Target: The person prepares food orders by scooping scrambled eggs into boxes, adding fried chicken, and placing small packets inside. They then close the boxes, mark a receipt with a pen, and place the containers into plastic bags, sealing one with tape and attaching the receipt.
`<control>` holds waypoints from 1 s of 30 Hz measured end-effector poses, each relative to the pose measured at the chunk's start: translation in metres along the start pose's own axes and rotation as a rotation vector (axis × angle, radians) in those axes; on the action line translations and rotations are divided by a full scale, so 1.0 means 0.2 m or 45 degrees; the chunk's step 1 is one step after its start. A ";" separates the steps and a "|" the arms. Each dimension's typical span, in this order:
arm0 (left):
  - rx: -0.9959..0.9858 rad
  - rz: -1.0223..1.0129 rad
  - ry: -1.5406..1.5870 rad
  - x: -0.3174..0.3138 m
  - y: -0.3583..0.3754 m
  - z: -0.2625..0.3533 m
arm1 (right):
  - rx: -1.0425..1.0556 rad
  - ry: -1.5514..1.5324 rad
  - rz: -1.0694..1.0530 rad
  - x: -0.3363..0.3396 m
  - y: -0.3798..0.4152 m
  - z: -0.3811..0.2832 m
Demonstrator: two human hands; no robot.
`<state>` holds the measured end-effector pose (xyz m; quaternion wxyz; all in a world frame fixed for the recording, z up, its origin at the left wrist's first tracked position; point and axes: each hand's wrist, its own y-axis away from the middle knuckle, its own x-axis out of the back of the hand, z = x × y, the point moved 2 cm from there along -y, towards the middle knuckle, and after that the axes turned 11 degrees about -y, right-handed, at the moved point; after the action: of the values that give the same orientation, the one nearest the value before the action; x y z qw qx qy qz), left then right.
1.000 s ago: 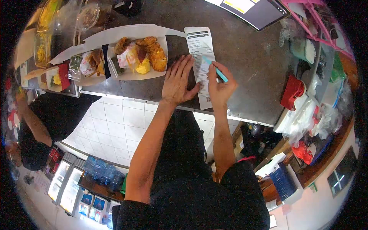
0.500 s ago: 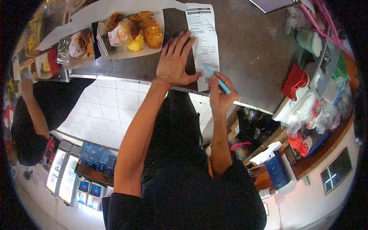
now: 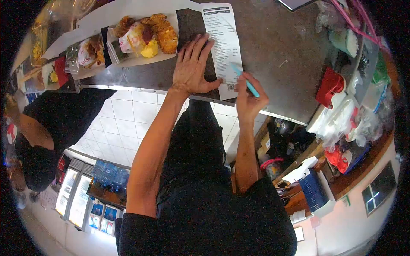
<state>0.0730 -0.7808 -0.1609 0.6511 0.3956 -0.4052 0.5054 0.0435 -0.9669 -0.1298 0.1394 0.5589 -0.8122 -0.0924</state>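
Observation:
A long printed receipt (image 3: 223,47) lies on the dark counter (image 3: 282,55). My left hand (image 3: 192,70) rests flat at its left edge, fingers spread, with the thumb touching the paper's lower part. Pinched in my right hand (image 3: 251,96) is a light-blue pen (image 3: 250,88), its tip over the lower half of the receipt. Left of the receipt sits an open paper box (image 3: 166,55) with fried pieces (image 3: 161,32), a wrapped item and a yellow portion (image 3: 149,49).
A second food box (image 3: 89,53) stands further left. Another person (image 3: 38,136) in dark clothes is at the far left. Plastic bags (image 3: 341,117) and a red item (image 3: 329,87) crowd the right end. A dark flat object (image 3: 297,3) lies at the top.
My right hand and the pen have shifted slightly right, with the tip higher on the receipt. The other person's arm at the far left has moved down and left.

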 end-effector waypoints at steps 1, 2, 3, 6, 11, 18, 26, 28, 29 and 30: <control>0.009 -0.033 -0.019 0.00 -0.01 0.00 | 0.104 0.092 -0.204 -0.02 -0.01 0.00; -0.001 -0.034 -0.018 0.00 -0.01 0.01 | 0.207 0.187 -0.406 -0.03 -0.01 0.00; -0.004 -0.034 -0.021 0.01 -0.01 0.01 | 0.213 0.156 -0.374 -0.02 -0.02 0.03; -0.003 -0.010 -0.008 0.02 -0.01 0.00 | 0.125 0.044 -0.107 -0.03 -0.07 0.05; -0.022 0.044 0.006 0.02 -0.01 0.00 | 0.164 -0.059 -0.142 0.04 -0.20 0.00; -0.070 -0.033 -0.067 0.03 0.00 0.02 | 0.191 0.899 -0.095 0.23 -0.23 -0.10; 0.011 0.407 0.421 0.19 0.34 0.01 | 0.783 1.199 -0.287 0.06 -0.08 0.00; 0.299 0.542 0.509 0.21 0.52 -0.07 | 0.866 1.276 -0.202 0.02 -0.10 -0.08; 0.478 0.614 0.484 0.17 0.59 -0.15 | 0.771 1.069 -0.209 -0.04 -0.10 -0.15; 0.660 0.691 0.460 0.16 0.64 -0.22 | 0.677 0.863 -0.223 -0.09 -0.11 -0.20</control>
<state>-0.0413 -0.7071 -0.1340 0.4338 0.3301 -0.2333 0.8052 0.0821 -0.9569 -0.1002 0.2409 0.6407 -0.6657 0.2971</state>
